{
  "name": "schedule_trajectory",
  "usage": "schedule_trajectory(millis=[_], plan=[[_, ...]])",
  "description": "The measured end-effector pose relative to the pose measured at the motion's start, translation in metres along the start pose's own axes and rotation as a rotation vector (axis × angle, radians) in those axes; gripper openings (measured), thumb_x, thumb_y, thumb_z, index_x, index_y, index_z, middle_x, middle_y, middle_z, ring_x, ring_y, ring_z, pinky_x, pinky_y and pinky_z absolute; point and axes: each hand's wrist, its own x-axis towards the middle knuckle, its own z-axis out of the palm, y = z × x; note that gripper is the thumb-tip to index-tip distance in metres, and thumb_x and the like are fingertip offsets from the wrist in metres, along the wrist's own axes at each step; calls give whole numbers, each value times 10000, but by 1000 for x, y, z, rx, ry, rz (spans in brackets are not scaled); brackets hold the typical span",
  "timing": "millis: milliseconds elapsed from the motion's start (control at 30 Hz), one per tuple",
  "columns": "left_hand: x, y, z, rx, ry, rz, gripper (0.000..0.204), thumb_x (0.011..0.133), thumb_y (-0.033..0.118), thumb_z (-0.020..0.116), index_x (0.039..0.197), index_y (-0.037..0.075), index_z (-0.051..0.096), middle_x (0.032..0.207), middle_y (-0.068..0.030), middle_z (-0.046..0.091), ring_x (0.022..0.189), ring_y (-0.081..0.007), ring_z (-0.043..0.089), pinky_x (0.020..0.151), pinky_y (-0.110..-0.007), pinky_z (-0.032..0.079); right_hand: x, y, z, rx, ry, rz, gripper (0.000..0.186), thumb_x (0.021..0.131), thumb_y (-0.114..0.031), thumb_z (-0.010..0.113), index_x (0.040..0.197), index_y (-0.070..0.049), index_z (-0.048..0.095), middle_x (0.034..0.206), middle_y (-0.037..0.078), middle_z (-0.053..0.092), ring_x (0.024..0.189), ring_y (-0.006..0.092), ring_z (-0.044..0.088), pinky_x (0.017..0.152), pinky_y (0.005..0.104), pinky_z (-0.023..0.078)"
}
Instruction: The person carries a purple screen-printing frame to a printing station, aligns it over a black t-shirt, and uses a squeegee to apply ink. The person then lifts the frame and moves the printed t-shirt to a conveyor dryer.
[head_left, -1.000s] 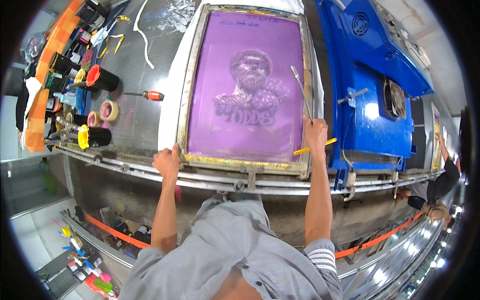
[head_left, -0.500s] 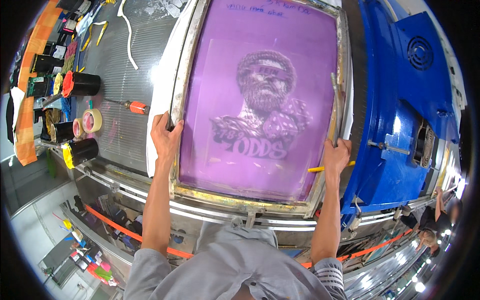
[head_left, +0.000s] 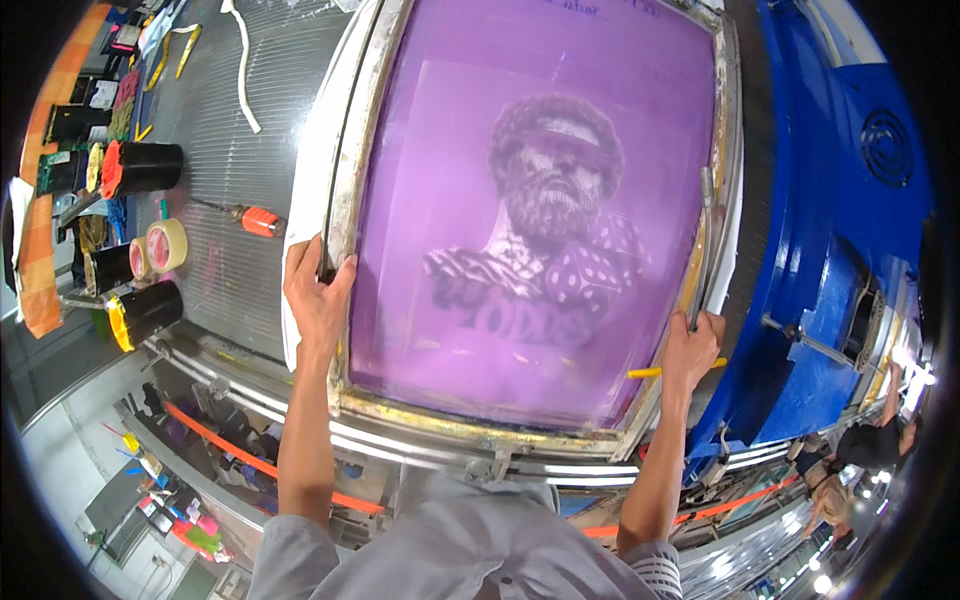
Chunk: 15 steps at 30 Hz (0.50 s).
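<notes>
A screen printing frame (head_left: 480, 416) with purple mesh (head_left: 430, 210) lies in front of me; its stencil shows a bearded portrait, dice and lettering. My left hand (head_left: 316, 300) is closed round the left side of the frame, thumb on the inner side and fingers over the outer edge. On the opposite side my right hand (head_left: 692, 350) grips the frame's right side, its fingertips partly hidden. A thin yellow stick (head_left: 645, 373) passes beneath that hand. Just above the right hand, a grey metal rod (head_left: 707, 230) runs along the frame's side. White material (head_left: 303, 215) shows under the frame.
An orange-handled screwdriver (head_left: 260, 221) lies on the ridged dark table (head_left: 225, 280) to the left. Tape rolls (head_left: 167, 246) and black ink pots (head_left: 150, 167) line the far left. A blue machine (head_left: 810, 300) stands close on the right. People are visible at the far lower right.
My view has shifted and turned slightly, so the side objects sit differently. The stencil picture appears farther right. Both hands keep their hold on the frame's sides.
</notes>
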Motion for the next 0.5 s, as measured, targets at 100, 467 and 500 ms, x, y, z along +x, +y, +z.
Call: schedule_trajectory(millis=[100,467,500], plan=[[-4,-10,6,132,9,92,507,783,53,758,1229,-101,574,1106,-144,542,978,-258,559,835,-338,475,-4,2,6,-148,13,-64,253,831,-168,669,863,75,606,977,208,585,914,403,600,783,484,470],[-6,-4,9,385,102,89,588,732,40,756,1296,10,589,1234,-140,545,1174,-297,519,981,-455,427,-7,-8,11,-218,5,-21,328,879,-174,648,1058,97,603,1076,256,594,986,442,590,829,499,455],[-7,0,12,481,148,181,599,727,49,765,1298,15,589,1276,-147,536,1230,-312,486,1015,-479,402,-6,-6,11,-227,-8,-12,343,880,-178,649,1073,102,600,1078,256,594,982,439,591,826,498,456]])
